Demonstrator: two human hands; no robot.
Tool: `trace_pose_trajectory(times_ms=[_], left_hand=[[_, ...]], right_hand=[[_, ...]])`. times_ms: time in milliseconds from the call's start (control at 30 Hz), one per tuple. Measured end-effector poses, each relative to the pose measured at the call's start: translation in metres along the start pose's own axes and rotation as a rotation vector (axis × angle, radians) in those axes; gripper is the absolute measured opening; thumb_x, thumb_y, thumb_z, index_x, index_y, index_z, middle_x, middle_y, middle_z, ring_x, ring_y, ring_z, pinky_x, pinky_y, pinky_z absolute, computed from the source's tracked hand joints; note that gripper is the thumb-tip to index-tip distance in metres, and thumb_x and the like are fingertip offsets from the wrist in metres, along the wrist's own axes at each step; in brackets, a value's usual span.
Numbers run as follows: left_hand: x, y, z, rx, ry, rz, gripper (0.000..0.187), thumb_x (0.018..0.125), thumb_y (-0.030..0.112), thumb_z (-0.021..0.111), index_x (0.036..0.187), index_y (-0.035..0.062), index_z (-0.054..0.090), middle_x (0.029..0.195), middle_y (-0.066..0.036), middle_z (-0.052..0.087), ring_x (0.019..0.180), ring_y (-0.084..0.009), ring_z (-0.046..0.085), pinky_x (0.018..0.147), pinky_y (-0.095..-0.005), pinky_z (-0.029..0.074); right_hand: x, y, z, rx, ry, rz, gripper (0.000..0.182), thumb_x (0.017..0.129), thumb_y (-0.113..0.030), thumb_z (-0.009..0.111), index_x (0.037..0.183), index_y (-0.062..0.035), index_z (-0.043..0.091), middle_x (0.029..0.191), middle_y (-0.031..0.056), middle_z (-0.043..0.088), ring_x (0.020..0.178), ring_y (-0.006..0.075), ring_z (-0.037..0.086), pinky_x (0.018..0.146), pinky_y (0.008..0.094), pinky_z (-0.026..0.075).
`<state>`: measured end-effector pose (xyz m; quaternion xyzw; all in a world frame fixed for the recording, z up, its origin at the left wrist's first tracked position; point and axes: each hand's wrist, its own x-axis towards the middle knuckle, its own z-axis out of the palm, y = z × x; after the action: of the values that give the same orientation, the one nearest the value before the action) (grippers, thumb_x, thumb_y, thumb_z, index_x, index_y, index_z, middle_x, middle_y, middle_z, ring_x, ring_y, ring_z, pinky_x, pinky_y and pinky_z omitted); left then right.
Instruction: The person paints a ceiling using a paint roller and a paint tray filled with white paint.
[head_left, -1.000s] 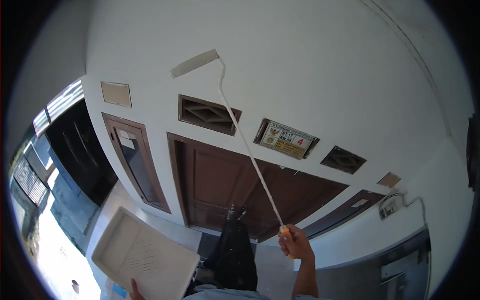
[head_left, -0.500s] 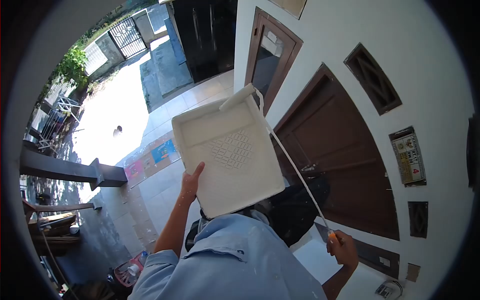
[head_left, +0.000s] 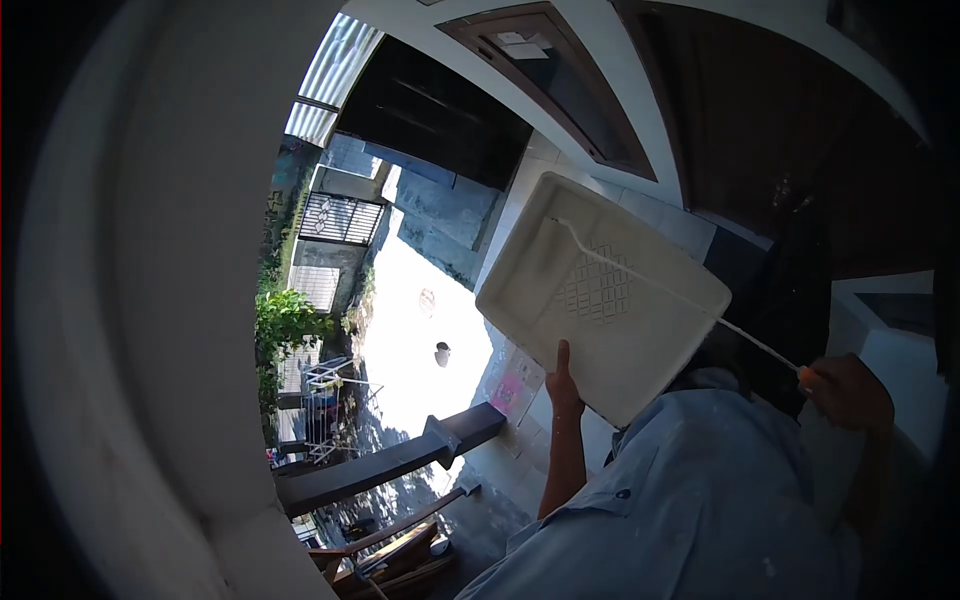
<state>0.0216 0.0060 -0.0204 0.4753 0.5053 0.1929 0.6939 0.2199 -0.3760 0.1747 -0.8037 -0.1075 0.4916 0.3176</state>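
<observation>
My left hand (head_left: 566, 388) grips the near left edge of a paint tray (head_left: 655, 345), thumb on top and the fingers hidden beneath. The tray is cream-white, with a raised grid pattern in its middle. My right hand (head_left: 848, 392) is closed round the orange handle of a paint roller (head_left: 765, 347). Its long, paint-coated rod slants across the tray. The roller's head (head_left: 545, 240) lies at the tray's far end, blending with the pale surface so its outline is hard to make out.
A white wall or beam (head_left: 150, 300) fills the left side. A grey post (head_left: 390, 460) stands below, near wooden pieces (head_left: 400, 555). Brown doors (head_left: 780, 120) and a window (head_left: 560, 75) line the right. Beyond the sunlit ground (head_left: 420, 310) is a gate (head_left: 340, 218).
The view has turned, so the tray appears further right and tilted. The roller head has moved from the tray's far rim down into its far end. Both hands keep their holds.
</observation>
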Motion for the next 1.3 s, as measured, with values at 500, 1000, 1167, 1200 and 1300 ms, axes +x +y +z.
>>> trace_pose_trajectory(times_ms=[500,1000,1167,1200,1300], left_hand=[[-0.001,0.000,0.002,0.089,0.008,0.053,0.062,0.092,0.042,0.060,0.125,-0.0093,0.050,0.109,-0.015,0.063,0.088,-0.0234,0.065,0.075,-0.0339,0.054],[-0.008,0.011,0.006,0.020,0.028,0.010,0.060,0.087,0.038,0.069,0.122,-0.0081,0.054,0.108,-0.016,0.064,0.091,-0.0209,0.065,0.078,-0.0319,0.052],[-0.015,0.017,0.010,-0.016,0.038,0.057,0.061,0.084,0.042,0.071,0.114,-0.0097,0.058,0.097,-0.016,0.067,0.080,-0.0217,0.067,0.073,-0.0320,0.054],[-0.014,0.018,0.011,-0.039,0.034,0.070,0.061,0.084,0.043,0.071,0.113,-0.0097,0.059,0.096,-0.016,0.067,0.080,-0.0217,0.067,0.073,-0.0320,0.054],[-0.015,0.018,0.008,-0.030,0.029,0.074,0.063,0.083,0.043,0.072,0.113,-0.0102,0.058,0.096,-0.017,0.067,0.082,-0.0218,0.066,0.073,-0.0319,0.054]], right_hand=[[-0.009,0.018,-0.010,-0.013,-0.102,0.134,0.037,0.098,-0.036,0.052,0.090,-0.0022,0.066,0.060,0.0036,0.057,0.050,0.0097,0.054,0.051,0.0264,0.044],[-0.013,0.080,-0.054,-0.408,0.325,0.131,0.046,0.083,-0.043,0.070,0.099,0.0001,0.069,0.081,0.0135,0.068,0.073,0.0218,0.064,0.070,0.0348,0.050],[0.004,0.080,-0.037,-0.493,0.376,0.066,0.049,0.076,-0.046,0.077,0.097,-0.0024,0.070,0.084,0.0168,0.068,0.080,0.0270,0.067,0.072,0.0362,0.050],[0.005,0.088,-0.044,-0.509,0.414,0.062,0.048,0.075,-0.045,0.077,0.097,-0.0028,0.070,0.084,0.0174,0.068,0.080,0.0277,0.067,0.072,0.0368,0.050],[0.003,0.110,-0.065,-0.715,0.631,0.037,0.039,0.075,-0.038,0.076,0.092,-0.0030,0.070,0.083,0.0183,0.067,0.076,0.0332,0.065,0.075,0.0415,0.049]])
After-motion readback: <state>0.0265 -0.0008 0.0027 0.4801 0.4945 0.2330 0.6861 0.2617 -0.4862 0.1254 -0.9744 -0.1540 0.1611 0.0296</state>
